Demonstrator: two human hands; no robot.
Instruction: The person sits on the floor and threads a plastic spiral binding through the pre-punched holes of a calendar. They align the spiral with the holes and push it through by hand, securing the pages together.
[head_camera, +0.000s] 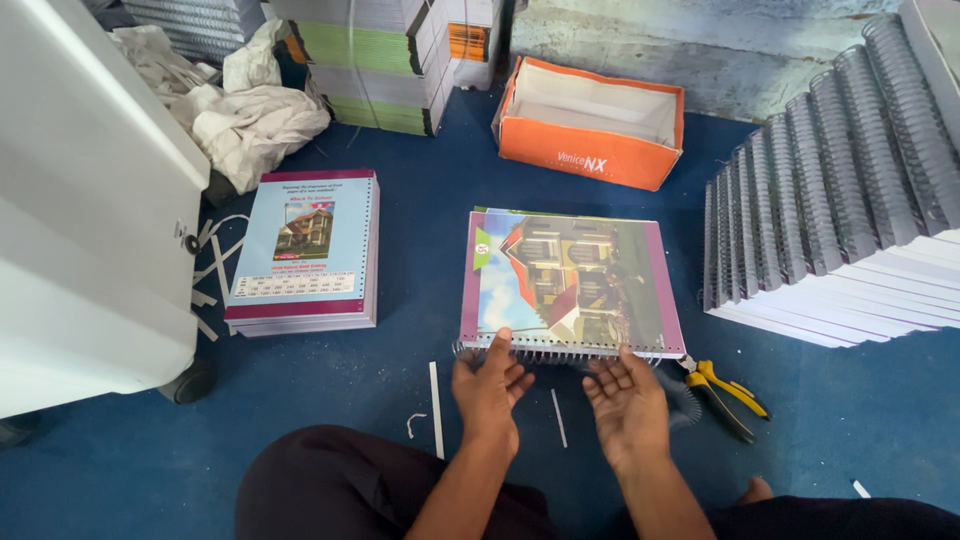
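The person sat on the blue floor (420, 180) with a picture-covered booklet (570, 282) lying flat just ahead of the knees, its near edge carrying a wire spiral binding (560, 353). Both hands were at that edge: the left hand (489, 385) lay with fingers loosely spread, fingertips touching the wire near its left end, and the right hand (625, 395) rested palm half-up beside it, fingers open and relaxed, touching the coil further right. Neither hand gripped anything firmly. To my eye this was the stage of seating the wire through the punched holes along the edge; the next move seemed to call for pressing the loops evenly shut along the whole length, likely with the yellow-handled pliers (728, 387) lying just to the right. Both forearms reached forward from the lap, wrists low and close together. A stack of unbound booklets (305, 250) sat to the left, finished wire-bound ones (840, 200) were piled at the right, and an orange box (590, 125) stood behind.
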